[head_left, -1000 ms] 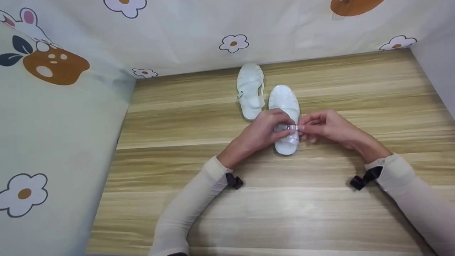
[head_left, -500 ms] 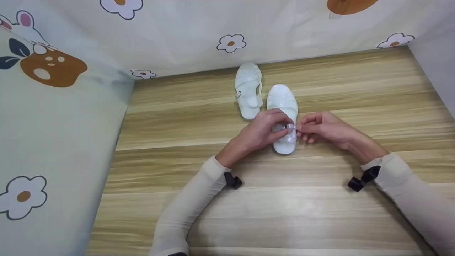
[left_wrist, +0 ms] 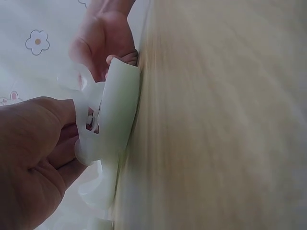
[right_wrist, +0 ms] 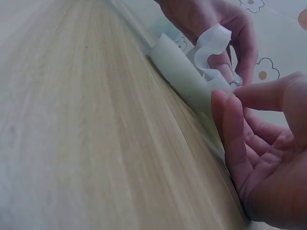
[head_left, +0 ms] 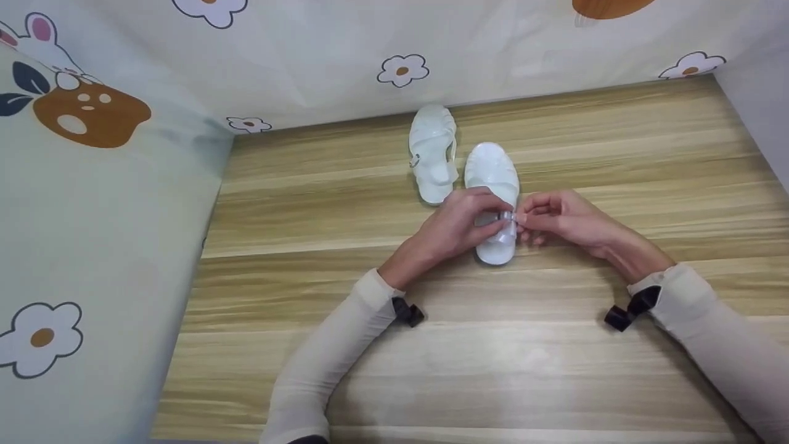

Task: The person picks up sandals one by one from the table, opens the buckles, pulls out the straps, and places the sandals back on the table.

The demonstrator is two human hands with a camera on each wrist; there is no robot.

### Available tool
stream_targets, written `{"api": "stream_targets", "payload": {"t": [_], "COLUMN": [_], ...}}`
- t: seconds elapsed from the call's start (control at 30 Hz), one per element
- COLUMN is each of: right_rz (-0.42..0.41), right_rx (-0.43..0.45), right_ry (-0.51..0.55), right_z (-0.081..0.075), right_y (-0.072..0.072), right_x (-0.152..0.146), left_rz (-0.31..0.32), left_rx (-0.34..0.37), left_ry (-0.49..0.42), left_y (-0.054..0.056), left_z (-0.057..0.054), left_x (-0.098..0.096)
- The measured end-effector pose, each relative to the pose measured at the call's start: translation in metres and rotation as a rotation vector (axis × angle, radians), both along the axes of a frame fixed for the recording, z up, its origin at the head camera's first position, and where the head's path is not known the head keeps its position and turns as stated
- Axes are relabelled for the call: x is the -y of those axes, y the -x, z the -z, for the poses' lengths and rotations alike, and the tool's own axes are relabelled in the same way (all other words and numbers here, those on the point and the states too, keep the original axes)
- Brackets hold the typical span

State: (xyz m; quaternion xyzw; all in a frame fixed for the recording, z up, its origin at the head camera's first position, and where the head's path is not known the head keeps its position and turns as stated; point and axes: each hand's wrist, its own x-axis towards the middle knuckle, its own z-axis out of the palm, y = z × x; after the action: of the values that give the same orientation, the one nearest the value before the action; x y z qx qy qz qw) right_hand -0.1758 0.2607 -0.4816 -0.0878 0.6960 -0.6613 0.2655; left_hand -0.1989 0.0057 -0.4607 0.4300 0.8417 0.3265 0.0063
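Observation:
A white sandal [head_left: 491,165] lies flat on the wood-grain surface, toe pointing away from me. My left hand [head_left: 455,223] grips its ankle strap from the left, thumb and fingers beside the small metal buckle [head_left: 506,216]. From the right, my right hand [head_left: 570,223] pinches the strap's end close to the buckle between thumb and index finger. In the right wrist view the strap [right_wrist: 214,42] arches above the sole [right_wrist: 178,69], and fingertips cover its tip. Whether the strap end passes through the buckle, I cannot tell. The left wrist view shows the sandal's heel [left_wrist: 120,96] from behind.
The matching white sandal [head_left: 433,129] lies just left and farther back, its buckle [head_left: 415,161] on the left side. Behind it a pale printed cloth wall [head_left: 320,68] meets the wood-grain surface [head_left: 468,370]. Another such wall [head_left: 117,234] stands at the left.
Both hands stay at the buckle with only small finger movements; the right fingertips have shifted slightly at the strap end. The sandals keep their places while the head view shifts a little.

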Motion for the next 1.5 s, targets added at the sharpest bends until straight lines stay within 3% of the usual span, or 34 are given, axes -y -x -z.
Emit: {"api": "stream_targets", "payload": {"t": [0.23, 0.57, 0.93, 1.2, 1.5], "right_rz": [0.03, 0.008, 0.032, 0.03, 0.032], "right_rx": [0.007, 0.035, 0.018, 0.007, -0.009], "right_ry": [-0.005, -0.004, 0.005, 0.008, -0.02], "right_z": [-0.0016, -0.002, -0.0028, -0.001, -0.0002], "right_y": [-0.0021, 0.0008, 0.0021, 0.0005, -0.0003], "right_x": [0.0019, 0.0056, 0.0068, 0.0069, 0.0066], "left_rz": [0.014, 0.012, -0.017, -0.027, -0.008], "left_rx": [0.029, 0.173, 0.193, 0.25, 0.26], "left_ry": [-0.018, -0.172, -0.194, -0.207, -0.239], "left_y": [0.0005, 0.0027, 0.0027, 0.0024, 0.0028], "left_z": [-0.0001, 0.0033, 0.0031, 0.0044, 0.0073], "left_x": [0.0, 0.0023, 0.0014, -0.0003, 0.0002]}}
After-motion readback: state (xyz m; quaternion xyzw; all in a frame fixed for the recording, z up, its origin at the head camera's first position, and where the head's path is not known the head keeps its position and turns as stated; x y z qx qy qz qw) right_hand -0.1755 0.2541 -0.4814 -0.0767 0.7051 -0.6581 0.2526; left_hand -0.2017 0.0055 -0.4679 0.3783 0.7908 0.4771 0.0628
